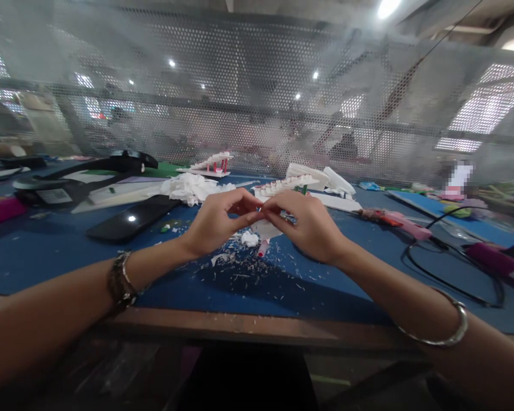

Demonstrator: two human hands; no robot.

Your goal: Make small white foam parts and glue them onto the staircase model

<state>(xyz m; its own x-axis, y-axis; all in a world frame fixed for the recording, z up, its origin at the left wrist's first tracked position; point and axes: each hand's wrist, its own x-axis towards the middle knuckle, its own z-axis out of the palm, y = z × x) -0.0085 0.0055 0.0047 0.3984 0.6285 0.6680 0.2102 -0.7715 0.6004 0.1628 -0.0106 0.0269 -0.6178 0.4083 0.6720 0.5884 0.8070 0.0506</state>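
Note:
My left hand (216,220) and my right hand (310,222) meet fingertip to fingertip above the blue mat (163,291). Both are closed in a pinch, and whatever lies between the fingertips is too small or hidden to name. Just under the fingers shows a pale white piece (266,230); I cannot tell whether they hold it. Below it lies a small pink-red cylinder (262,249). A crumpled white scrap (249,238) and many white shavings (242,276) are scattered beside it. Behind my hands stands a white stepped model (282,185) with a green post.
On the left are a black phone (132,218), crumpled white tissue (191,188) and a black strapped device (85,174). A second stepped model (216,164) on red posts stands behind. Right: a pink tool (406,226) and black cable (441,285). A perforated metal screen (248,85) closes the back.

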